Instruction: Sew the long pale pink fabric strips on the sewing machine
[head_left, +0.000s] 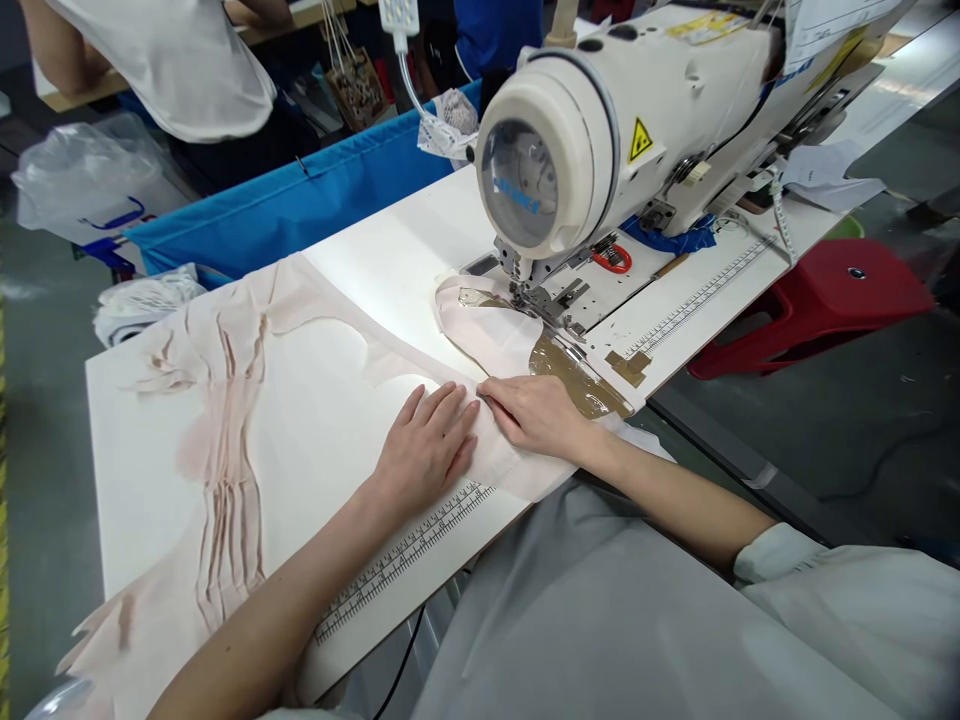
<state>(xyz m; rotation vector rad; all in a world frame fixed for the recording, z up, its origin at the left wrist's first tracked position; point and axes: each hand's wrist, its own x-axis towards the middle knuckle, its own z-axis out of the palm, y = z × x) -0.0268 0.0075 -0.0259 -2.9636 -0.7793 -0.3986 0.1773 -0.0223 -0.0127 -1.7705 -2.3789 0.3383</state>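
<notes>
Pale pink fabric (234, 430) with several pleats spreads over the white sewing table (315, 480) and reaches toward the sewing machine (555, 150). My left hand (427, 445) lies flat on the fabric near the table's front edge, its fingers stretched out. Just to its right, my right hand (536, 415) pinches the fabric edge between thumb and forefinger. Part of the cloth curves up to the presser foot (525, 290) and lies beneath it. The needle tip is too small to make out.
Red-handled scissors (613, 260) lie beside the machine head. Printed rulers (405, 555) run along the table's front. A blue cloth trough (300, 190) borders the far side. A red stool (832, 295) stands at the right. Beyond the trough is a person in white (180, 60).
</notes>
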